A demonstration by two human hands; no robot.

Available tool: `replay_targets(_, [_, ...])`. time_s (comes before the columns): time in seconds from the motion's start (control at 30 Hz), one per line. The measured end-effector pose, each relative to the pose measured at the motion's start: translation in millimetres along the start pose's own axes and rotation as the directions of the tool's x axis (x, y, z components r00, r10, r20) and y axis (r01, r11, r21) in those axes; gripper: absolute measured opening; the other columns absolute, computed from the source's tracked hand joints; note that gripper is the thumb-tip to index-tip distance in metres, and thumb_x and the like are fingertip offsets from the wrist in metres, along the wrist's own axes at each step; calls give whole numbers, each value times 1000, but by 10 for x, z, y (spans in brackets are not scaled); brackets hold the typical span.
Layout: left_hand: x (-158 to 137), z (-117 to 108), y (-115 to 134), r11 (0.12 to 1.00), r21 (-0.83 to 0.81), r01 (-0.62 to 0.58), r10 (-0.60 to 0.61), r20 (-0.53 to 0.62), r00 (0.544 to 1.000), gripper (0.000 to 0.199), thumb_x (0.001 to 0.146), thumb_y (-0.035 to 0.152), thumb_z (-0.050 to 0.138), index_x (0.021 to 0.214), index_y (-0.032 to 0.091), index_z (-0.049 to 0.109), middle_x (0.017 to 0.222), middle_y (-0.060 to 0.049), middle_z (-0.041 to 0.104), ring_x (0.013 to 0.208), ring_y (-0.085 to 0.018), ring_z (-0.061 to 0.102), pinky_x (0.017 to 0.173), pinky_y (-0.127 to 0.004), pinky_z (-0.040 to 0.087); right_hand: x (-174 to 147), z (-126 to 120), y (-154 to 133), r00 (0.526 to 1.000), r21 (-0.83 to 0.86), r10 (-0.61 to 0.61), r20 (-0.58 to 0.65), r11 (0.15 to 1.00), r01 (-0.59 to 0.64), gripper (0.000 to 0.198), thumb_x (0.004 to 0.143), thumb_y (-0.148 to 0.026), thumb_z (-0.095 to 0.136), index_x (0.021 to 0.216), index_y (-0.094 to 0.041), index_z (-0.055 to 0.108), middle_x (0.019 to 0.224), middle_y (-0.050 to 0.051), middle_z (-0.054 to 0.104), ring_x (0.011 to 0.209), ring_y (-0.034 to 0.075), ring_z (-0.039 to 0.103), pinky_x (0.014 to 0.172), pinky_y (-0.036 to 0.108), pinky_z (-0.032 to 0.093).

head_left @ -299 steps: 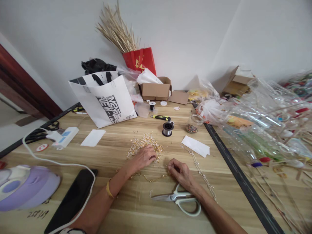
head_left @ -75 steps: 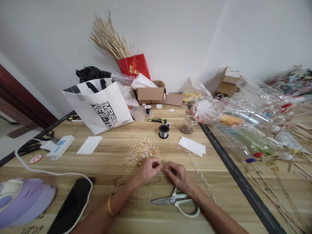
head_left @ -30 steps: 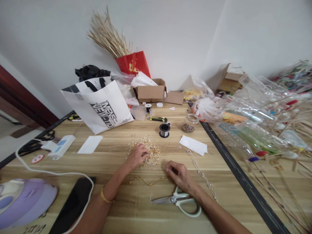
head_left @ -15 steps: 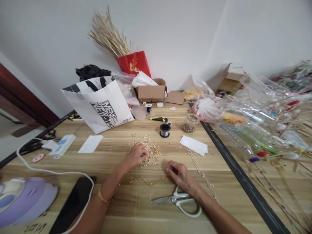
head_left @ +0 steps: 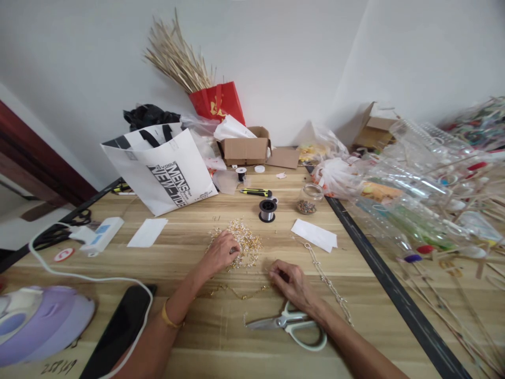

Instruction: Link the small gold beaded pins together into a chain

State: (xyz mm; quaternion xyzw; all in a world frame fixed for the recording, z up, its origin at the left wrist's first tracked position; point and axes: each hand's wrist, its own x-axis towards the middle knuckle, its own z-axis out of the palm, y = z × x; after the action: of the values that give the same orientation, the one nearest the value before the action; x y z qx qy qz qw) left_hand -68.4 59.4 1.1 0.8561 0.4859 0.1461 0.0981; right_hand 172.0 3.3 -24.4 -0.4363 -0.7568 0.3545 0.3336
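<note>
Gold and silvery beads (head_left: 248, 243) lie in a loose pile mid-table. At the pile's left side, my left hand (head_left: 221, 251) is closed with fingertips down among the beads; what it pinches is too small to make out. My right hand (head_left: 290, 280) rests on the wood, thumb and fingers pinched at the end of a thin gold beaded chain (head_left: 242, 296), which runs leftward below the pile. Under my right wrist lie scissors (head_left: 288, 322) with pale green handles. A silvery beaded chain (head_left: 325, 279) stretches beside my right forearm.
Behind the pile stand a wire spool (head_left: 268, 210), a yellow utility knife (head_left: 255, 192) and a glass jar (head_left: 310, 199) of beads. White paper (head_left: 314, 235) lies at right, a power strip (head_left: 101, 236) and black phone (head_left: 118, 329) at left. Plastic bottles (head_left: 406, 179) crowd the right.
Both hands stay almost where they were. The whole view has shifted very slightly; nothing else visibly differs.
</note>
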Motion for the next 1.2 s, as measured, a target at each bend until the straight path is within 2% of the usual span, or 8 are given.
replay_targets(0.37, [-1, 38, -3, 1000, 1, -6, 6, 1, 1000, 12, 76, 12, 59, 67, 17, 66, 71, -3, 58, 83, -20, 49, 84, -33, 38, 1, 17, 30, 1000, 3, 12, 4, 1000, -12, 19, 85, -25, 48, 69, -16, 53, 58, -3, 50, 53, 9, 44, 51, 19, 33])
replay_targets(0.6, [-7, 56, 5, 997, 18, -72, 71, 16, 997, 11, 79, 16, 59, 69, 18, 65, 73, -3, 56, 83, -20, 47, 78, -32, 37, 6, 8, 12, 1000, -1, 9, -1, 1000, -9, 18, 84, -24, 48, 69, -16, 53, 58, -3, 50, 54, 10, 44, 51, 19, 33])
replay_targets(0.87, [-21, 81, 39, 990, 83, -113, 112, 20, 994, 15, 83, 17, 55, 69, 17, 61, 75, -3, 57, 85, -20, 46, 80, -33, 35, 3, 18, 39, 1000, 4, -3, -3, 1000, 3, 17, 83, -24, 49, 69, -16, 53, 59, -3, 51, 54, 10, 45, 51, 19, 33])
replay_targets(1.2, [0, 95, -6, 995, -16, -93, 94, 11, 996, 21, 86, 19, 50, 71, 18, 64, 74, -3, 58, 86, -19, 46, 81, -32, 36, 10, 17, 30, 1000, -1, -2, -5, 1000, 2, 17, 83, -23, 48, 69, -16, 53, 59, -3, 52, 55, 10, 45, 51, 19, 34])
